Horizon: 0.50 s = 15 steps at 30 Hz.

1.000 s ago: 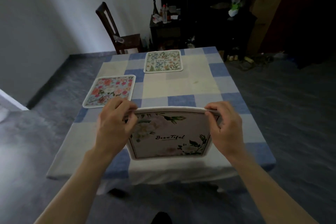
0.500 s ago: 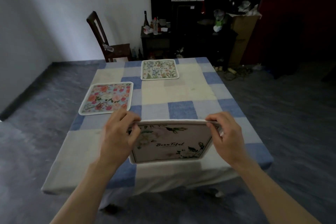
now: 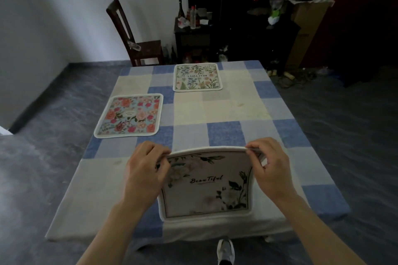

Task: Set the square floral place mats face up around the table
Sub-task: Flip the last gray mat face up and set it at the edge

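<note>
Head view: the left hand [image 3: 143, 171] and right hand [image 3: 270, 169] each pinch a top corner of the white "Beautiful" place mat [image 3: 206, 187] with curled fingers, holding it face up and tilted over the near edge of the checked-cloth worktop [image 3: 228, 109]. The pink rose mat [image 3: 129, 116] lies flat at the left, and the green botanical mat [image 3: 197, 77] at the far edge.

Dim room, wooden chair [image 3: 137, 38], white wall [image 3: 64, 6]
</note>
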### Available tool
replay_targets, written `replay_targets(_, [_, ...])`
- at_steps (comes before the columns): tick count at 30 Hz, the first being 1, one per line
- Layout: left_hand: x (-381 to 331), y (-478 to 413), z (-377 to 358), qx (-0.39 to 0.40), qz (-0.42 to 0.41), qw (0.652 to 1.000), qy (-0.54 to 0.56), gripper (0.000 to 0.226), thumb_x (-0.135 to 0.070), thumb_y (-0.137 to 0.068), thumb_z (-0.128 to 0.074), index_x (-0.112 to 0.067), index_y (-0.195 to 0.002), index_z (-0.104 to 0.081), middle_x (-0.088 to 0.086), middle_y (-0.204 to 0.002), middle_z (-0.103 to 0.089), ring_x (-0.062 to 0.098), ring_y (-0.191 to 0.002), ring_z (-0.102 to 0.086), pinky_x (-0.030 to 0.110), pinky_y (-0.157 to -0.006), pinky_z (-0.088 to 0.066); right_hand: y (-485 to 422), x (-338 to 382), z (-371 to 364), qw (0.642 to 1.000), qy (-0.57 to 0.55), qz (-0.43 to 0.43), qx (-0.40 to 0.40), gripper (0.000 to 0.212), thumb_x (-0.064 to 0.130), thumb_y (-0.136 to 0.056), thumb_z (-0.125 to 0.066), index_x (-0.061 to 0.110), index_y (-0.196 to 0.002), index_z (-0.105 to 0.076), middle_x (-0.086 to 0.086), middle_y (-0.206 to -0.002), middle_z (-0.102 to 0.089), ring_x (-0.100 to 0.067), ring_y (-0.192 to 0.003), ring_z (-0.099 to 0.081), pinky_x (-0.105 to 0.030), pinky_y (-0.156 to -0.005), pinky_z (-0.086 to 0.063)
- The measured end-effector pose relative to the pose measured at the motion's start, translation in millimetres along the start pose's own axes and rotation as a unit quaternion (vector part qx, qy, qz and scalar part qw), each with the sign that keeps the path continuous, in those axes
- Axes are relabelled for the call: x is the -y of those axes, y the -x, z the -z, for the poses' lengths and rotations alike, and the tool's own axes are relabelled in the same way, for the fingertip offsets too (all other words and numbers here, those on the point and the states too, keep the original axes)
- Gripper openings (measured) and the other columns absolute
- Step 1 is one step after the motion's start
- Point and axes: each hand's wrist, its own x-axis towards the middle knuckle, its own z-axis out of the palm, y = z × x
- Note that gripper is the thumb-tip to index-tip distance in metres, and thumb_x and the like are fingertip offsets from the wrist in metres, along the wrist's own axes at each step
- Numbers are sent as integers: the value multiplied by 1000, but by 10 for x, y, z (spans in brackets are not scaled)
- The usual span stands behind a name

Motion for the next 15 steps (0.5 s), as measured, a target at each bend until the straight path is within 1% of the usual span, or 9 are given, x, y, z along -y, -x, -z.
replay_targets(3, [86,-269,-230,29,11,999,-22,15,-3,-78,-67,-14,-88,-67,-2,-85,-55,16,-78,-52,26,-68,-40,-189,-274,-124,1000,1,-9,13,8,10,-88,-62,17,-92,-64,5,-91,-55,-12,-89,-53,-23,-75,-46])
replay_targets(6, [131,-524,-443,58,11,998,-36,18,-3,-76,-69,-16,-89,-67,-3,-86,-56,16,-78,-53,27,-67,-41,-360,-524,-227,999,14,-24,23,8,10,-87,-65,17,-91,-64,7,-90,-53,-11,-89,-51,-20,-78,-43])
replay_targets(10, [198,-827,-670,75,18,996,-42,20,-5,-76,-69,-20,-89,-66,-6,-88,-57,15,-78,-52,30,-63,-46,-601,-805,-355,997,30,-39,51,6,10,-86,-66,15,-88,-65,5,-88,-54,-12,-87,-51,-26,-76,-46])
replay_targets(15, [406,-1115,-882,92,26,995,-38,19,-3,-76,-69,-18,-89,-67,-5,-85,-56,15,-78,-50,36,-62,-47,-897,-1056,-558,994,43,-43,89,7,9,-85,-68,15,-88,-66,4,-88,-56,-13,-86,-51,-28,-76,-46])
